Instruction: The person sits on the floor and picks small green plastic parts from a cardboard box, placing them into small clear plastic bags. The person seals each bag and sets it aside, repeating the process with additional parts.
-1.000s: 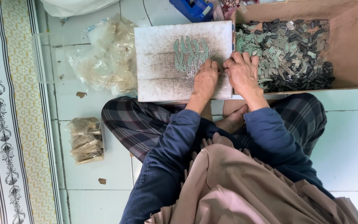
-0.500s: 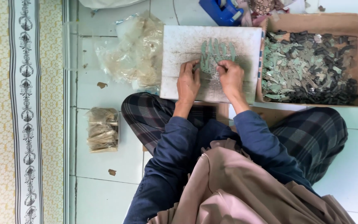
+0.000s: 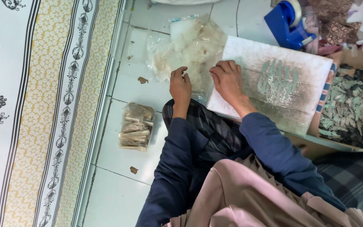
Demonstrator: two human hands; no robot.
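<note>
Cardboard box (image 3: 360,59) at right, heaped with small grey-green pieces, far from used up. White board (image 3: 248,54) on lap, one short row of pieces (image 3: 279,77) laid. Clear bags (image 3: 185,46) on floor; left hand (image 3: 180,86) pinching one, right hand (image 3: 227,77) curled, touching them. Filled packet (image 3: 136,126) aside.

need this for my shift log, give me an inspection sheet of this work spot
surface: white floor tiles, dirty specks
job's things: clear plastic bags; white board with a row of small grey-green pieces
clutter: filled packet; cardboard box of loose pieces; blue tape dispenser
grippers: left hand and right hand at the bags' near edge
cables: nothing seen
surroundings: patterned mat at left
</note>
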